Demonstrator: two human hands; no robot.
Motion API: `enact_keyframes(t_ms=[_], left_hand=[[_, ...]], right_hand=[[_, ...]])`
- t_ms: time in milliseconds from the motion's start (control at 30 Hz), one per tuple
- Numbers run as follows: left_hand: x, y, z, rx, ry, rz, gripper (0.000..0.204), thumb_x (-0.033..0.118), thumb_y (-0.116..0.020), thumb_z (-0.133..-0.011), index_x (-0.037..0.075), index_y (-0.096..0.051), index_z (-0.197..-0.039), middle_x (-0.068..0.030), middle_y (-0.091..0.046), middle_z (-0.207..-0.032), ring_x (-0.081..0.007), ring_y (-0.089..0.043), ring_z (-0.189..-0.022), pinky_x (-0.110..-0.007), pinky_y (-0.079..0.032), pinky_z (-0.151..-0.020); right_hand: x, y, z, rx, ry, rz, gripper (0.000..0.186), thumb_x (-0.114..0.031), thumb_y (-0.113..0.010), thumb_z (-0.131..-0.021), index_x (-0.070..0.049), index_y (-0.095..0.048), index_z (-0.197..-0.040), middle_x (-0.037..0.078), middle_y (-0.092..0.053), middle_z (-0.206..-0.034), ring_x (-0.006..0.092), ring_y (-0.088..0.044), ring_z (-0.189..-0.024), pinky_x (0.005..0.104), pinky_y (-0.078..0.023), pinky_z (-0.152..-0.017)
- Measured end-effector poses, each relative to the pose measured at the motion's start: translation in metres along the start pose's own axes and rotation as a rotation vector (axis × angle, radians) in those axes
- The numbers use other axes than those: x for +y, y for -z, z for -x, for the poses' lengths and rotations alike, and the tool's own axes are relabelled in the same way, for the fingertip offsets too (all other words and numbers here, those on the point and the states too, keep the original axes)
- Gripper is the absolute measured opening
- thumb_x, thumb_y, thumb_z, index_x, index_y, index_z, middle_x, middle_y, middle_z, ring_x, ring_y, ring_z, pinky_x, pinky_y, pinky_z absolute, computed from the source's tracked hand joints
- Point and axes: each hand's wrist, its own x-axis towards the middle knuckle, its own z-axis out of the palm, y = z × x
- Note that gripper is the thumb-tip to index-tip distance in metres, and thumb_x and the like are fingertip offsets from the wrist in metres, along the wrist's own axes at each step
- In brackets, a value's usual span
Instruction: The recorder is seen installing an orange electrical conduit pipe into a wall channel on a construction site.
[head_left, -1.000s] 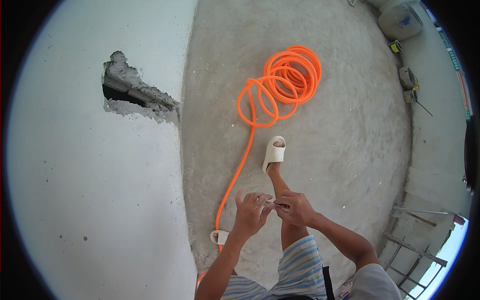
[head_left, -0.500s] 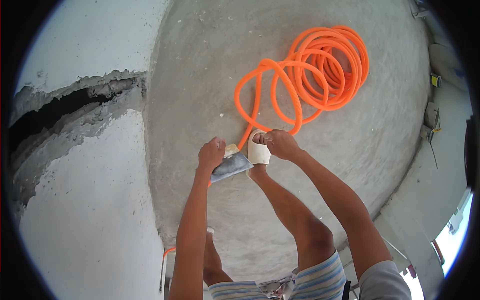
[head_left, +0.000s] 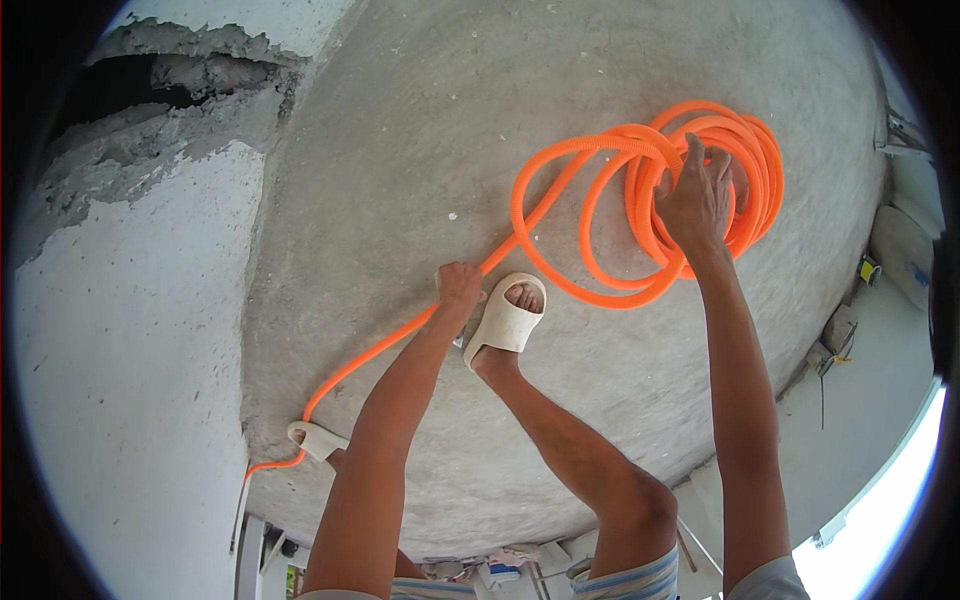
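A long orange corrugated hose [head_left: 548, 160] lies in loose loops on the floor, with a thicker coil at the right. My right hand [head_left: 700, 205] reaches over that coil, its fingers spread; whether they touch the hose I cannot tell. My left hand [head_left: 461, 287] is closed beside the straight run of hose, near my sandal. It grips a plastering trowel [head_left: 459, 341], now almost wholly hidden behind the hand and wrist; only slivers of it show. From there the hose trails down and left past my other foot.
The grey concrete floor [head_left: 400, 180] meets a white wall [head_left: 140, 330] on the left, broken open by a rough, dark gap [head_left: 130, 90]. My cream sandals [head_left: 508, 325] stand on the floor, one beside the hose. Small rubble pieces [head_left: 838, 330] lie along the right wall.
My right hand has moved right and away from me, opening over the coil. The trowel blade has turned out of sight at my left hand. The view has shifted, and the hose loops lie differently.
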Motion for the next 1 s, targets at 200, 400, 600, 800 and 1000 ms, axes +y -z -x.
enact_keyframes(t_ms=[200,400,600,800,1000], left_hand=[[-0.045,0.036,-0.007,0.078,0.208,0.166,0.022,0.029,-0.062,-0.084,0.011,-0.073,-0.085,-0.0112,-0.071,-0.086,-0.0276,-0.07,-0.084,-0.04,-0.055,-0.068],[-0.174,0.094,-0.008,0.329,0.589,0.213,0.035,0.042,-0.063,-0.085,0.008,-0.07,-0.089,-0.0137,-0.07,-0.089,-0.0326,-0.069,-0.087,-0.044,-0.055,-0.073],[-0.225,0.125,-0.001,0.454,0.648,0.208,0.047,0.052,-0.06,-0.086,0.006,-0.065,-0.095,-0.0158,-0.069,-0.085,-0.034,-0.068,-0.088,-0.045,-0.054,-0.074],[-0.205,0.136,-0.01,0.409,0.375,0.155,0.045,0.052,-0.062,-0.084,0.008,-0.069,-0.085,-0.0128,-0.069,-0.082,-0.0314,-0.068,-0.08,-0.043,-0.053,-0.067],[-0.197,0.135,-0.015,0.446,0.386,0.195,0.037,0.048,-0.067,-0.082,0.012,-0.073,-0.084,-0.0095,-0.069,-0.078,-0.0266,-0.069,-0.078,-0.04,-0.052,-0.066]], right_hand=[[0.014,0.019,-0.089,-0.517,-0.02,-0.491,0.046,-0.022,-0.067,-0.084,0.001,-0.055,-0.122,0.011,-0.064,-0.082,0.0179,-0.06,-0.067,0.0356,-0.048,-0.063],[-0.018,0.024,-0.178,-0.462,0.148,-0.754,0.048,-0.018,-0.068,-0.083,-0.002,-0.053,-0.126,0.002,-0.063,-0.082,0.0085,-0.052,-0.067,0.0273,-0.045,-0.062],[-0.049,0.005,-0.224,0.009,0.564,-0.035,0.04,-0.023,-0.07,-0.083,-0.01,-0.056,-0.118,0.011,-0.067,-0.099,0.0283,-0.064,-0.084,0.041,-0.05,-0.071],[-0.07,0.009,-0.242,-0.06,0.25,0.191,0.032,-0.031,-0.065,-0.087,-0.01,-0.055,-0.109,0.012,-0.066,-0.102,0.0342,-0.062,-0.096,0.0463,-0.048,-0.076],[-0.055,0.019,-0.256,0.106,0.511,0.337,0.034,-0.036,-0.067,-0.085,-0.013,-0.057,-0.108,0.009,-0.061,-0.109,0.0327,-0.061,-0.098,0.0467,-0.048,-0.08]])
